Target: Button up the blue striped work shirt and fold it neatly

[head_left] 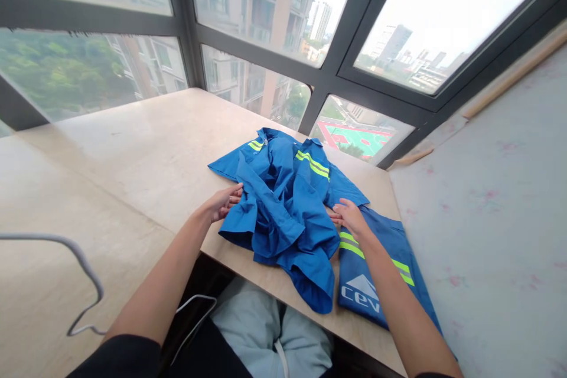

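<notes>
A crumpled blue work shirt [283, 189] with yellow-green and grey reflective stripes lies on the wooden surface in front of me. Its collar end points toward the window, and its lower hem hangs slightly over the front edge. At the shirt's left side is my left hand [224, 202], fingers stretched out and apart, fingertips at the cloth. My right hand [349, 217] is at the other side, its fingers extended toward the shirt's edge and touching or nearly touching it. Under my right forearm lies a folded blue garment [381, 248] with similar stripes and white lettering, partly hidden by the arm.
The pale wooden surface [110, 171] extends left and back to dark-framed windows [325, 74]. A papered wall [496, 218] bounds the right side, close to the folded garment. A grey-white cable [80, 254] loops at the left. My lap is below the front edge.
</notes>
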